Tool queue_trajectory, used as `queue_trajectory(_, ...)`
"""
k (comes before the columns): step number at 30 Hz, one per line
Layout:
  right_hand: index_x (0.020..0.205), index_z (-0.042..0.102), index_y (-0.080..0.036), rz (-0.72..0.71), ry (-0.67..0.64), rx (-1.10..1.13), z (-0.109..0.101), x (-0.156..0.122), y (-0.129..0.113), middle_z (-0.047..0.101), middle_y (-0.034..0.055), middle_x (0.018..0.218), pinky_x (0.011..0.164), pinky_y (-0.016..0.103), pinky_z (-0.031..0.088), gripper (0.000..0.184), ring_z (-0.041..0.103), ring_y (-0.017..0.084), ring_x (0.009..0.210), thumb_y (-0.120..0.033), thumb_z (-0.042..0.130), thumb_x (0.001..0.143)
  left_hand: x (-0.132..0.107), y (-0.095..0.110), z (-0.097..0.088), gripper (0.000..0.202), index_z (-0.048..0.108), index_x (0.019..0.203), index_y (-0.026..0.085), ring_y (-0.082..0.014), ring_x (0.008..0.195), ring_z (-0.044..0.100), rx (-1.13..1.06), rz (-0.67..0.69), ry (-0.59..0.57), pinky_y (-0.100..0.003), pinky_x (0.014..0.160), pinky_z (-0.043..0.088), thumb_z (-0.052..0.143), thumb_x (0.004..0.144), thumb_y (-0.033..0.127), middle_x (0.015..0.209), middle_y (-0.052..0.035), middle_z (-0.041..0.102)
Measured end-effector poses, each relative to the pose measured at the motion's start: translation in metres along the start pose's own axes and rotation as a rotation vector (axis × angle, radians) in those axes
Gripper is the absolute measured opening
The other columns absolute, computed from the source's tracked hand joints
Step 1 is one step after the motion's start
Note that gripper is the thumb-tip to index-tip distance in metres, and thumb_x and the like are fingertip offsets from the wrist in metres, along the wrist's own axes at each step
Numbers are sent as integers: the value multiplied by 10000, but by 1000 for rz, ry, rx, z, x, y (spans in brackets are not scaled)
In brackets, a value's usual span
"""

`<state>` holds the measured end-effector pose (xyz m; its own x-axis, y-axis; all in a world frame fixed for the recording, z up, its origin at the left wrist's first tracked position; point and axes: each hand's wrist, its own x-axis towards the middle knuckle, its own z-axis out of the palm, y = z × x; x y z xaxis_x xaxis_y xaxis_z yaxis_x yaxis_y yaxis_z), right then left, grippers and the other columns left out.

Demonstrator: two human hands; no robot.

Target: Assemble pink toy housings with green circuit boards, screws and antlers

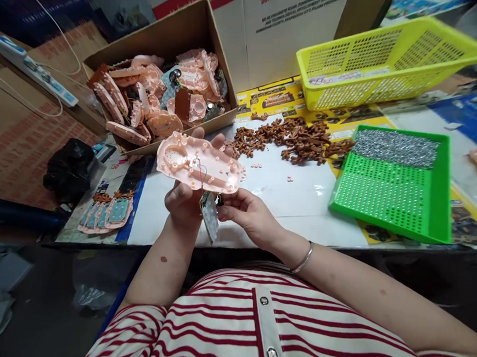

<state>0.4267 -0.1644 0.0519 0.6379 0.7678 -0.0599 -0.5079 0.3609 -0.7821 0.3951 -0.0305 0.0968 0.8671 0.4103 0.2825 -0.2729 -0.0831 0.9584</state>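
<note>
My left hand (182, 202) holds a pink plastic shell (200, 162) from beneath, its inner side with posts and a round speaker grille facing up. Thin red and dark wires run from the shell to a circuit board (209, 218), which hangs below its near edge. The fingers of my right hand (252, 216) pinch a small black part (219, 200) beside the board; its exact kind is hard to make out. Beyond the shell lies a pile of brown plastic pieces (301, 138), and a few tiny pink pieces (290, 179) are scattered on the white table surface (302, 206).
A cardboard box (222, 64) full of pink shells stands behind my hands. At right are a green tray (393, 202) with many screws (393, 147) and a yellow basket (351, 95). Shells with boards (117, 210) lie at left, below a power strip (49, 78).
</note>
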Motion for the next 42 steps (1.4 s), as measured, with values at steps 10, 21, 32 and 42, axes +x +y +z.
queue_trajectory(10, 1112, 613, -221, -827, 96, -1136, -44, -18, -41, 753, 74, 958, 773, 353, 600, 204, 715, 187, 837, -266, 653, 917, 1, 16, 0, 897, 552, 1405, 279, -395, 1383, 513, -326, -36, -154, -542, 1150, 409, 845, 588, 505, 1392, -133, 626)
queue_trajectory(21, 1311, 528, -125, -1458, 127, -1691, -36, -36, -108, 777, 124, 985, 768, 323, 608, 482, 732, 204, 894, -83, 707, 866, 2, 7, 3, 722, 635, 1339, 210, -239, 1021, 668, -244, -63, -176, -324, 885, 509, 825, 703, 492, 1183, -106, 726)
queue_trajectory(32, 1215, 613, -82, -1236, 34, -1706, -22, -26, -116, 732, 144, 1037, 807, 328, 581, 286, 685, 214, 931, -166, 632, 943, -13, -6, 22, 584, 747, 1093, 155, -271, 891, 724, -642, -447, -414, -395, 863, 532, 758, 733, 615, 958, -107, 769)
queue_trajectory(42, 1152, 679, -108, -1040, -8, -1878, -19, -17, -111, 666, 95, 874, 657, 337, 498, 225, 578, 212, 744, -180, 583, 962, -21, -18, 28, 556, 715, 1122, 165, -273, 887, 733, -734, -533, -359, -351, 788, 540, 782, 736, 560, 980, -109, 770)
